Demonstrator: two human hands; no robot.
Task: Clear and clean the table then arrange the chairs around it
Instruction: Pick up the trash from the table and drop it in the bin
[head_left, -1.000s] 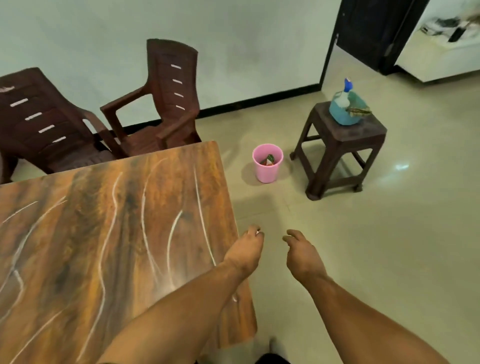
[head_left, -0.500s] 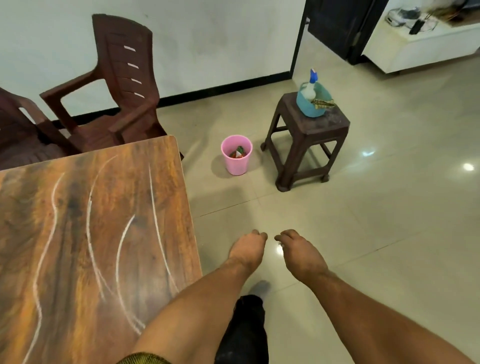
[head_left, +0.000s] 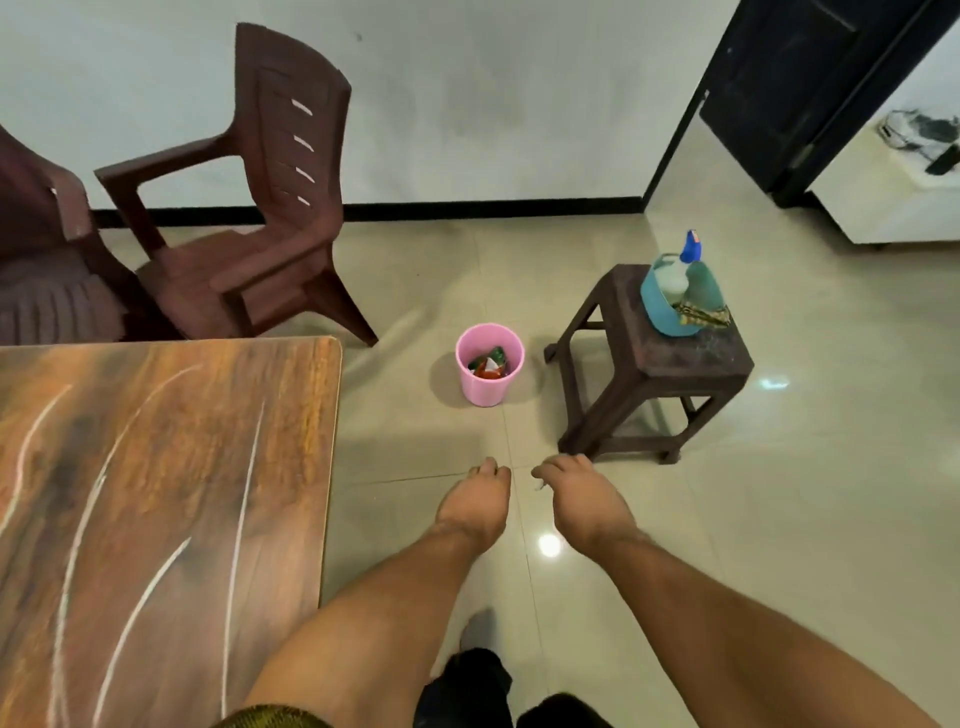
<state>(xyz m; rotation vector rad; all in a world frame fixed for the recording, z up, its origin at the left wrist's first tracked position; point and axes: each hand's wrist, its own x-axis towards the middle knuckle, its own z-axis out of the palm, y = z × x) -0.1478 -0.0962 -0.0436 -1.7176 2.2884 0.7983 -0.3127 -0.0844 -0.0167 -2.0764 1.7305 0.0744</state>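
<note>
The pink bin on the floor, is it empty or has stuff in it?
Not empty. The pink bin stands upright with colourful wrappers visible inside.

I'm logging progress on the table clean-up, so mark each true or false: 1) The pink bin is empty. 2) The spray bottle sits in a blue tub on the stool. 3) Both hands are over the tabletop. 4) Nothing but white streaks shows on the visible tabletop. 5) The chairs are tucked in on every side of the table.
1) False: the pink bin holds colourful scraps.
2) True: the spray bottle stands in the blue tub on the stool.
3) False: the left hand and right hand are over the floor.
4) True of the table.
5) False: both chairs stand together by the wall.
</note>
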